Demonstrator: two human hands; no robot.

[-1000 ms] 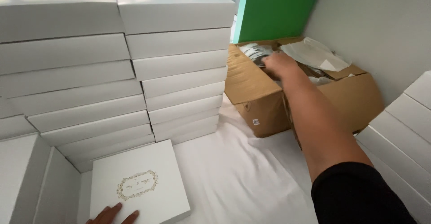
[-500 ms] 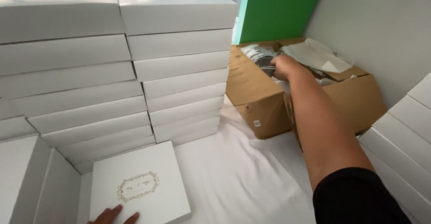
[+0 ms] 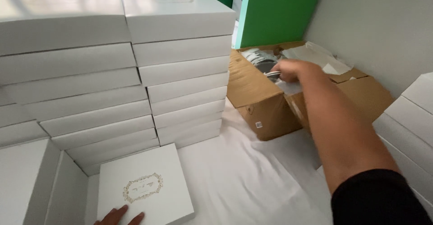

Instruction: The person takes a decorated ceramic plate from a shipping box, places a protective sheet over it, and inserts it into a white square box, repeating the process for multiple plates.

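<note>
Open brown cardboard carton (image 3: pixel 266 103) — the landmark — stands on a white sheet (image 3: pixel 243 180) against a grey wall, with a green panel (image 3: pixel 279 8) behind it. A small white square label with dark print sits low on the carton's near face. Inside lie clear-wrapped packets (image 3: pixel 259 56) with grey-and-white contents and, toward the far side, crumpled white paper (image 3: pixel 315 56); the lower contents are hidden by the carton walls.

The right hand (image 3: pixel 288 69) reaches over the carton's near rim, fingers curled around a thin, shiny packet (image 3: pixel 274 75) at the carton's mouth; motion blur makes the grip and the packet's shape hard to make out.

Left of the carton rise two tall stacks of flat white boxes (image 3: pixel 180 67) — plain lids, no marks visible on their sides; the leftmost stack is cut off by the frame. Nearer the viewer than these stacks, well apart from the carton, lies a single square white box (image 3: pixel 144 191) with a gold ornamental oval emblem at the centre of its lid. The left hand (image 3: pixel 119 217) rests flat on its near edge, fingers spread; only the fingertips show. Right of the carton, more white boxes (image 3: pixel 410 130) are partly cut off.
</note>
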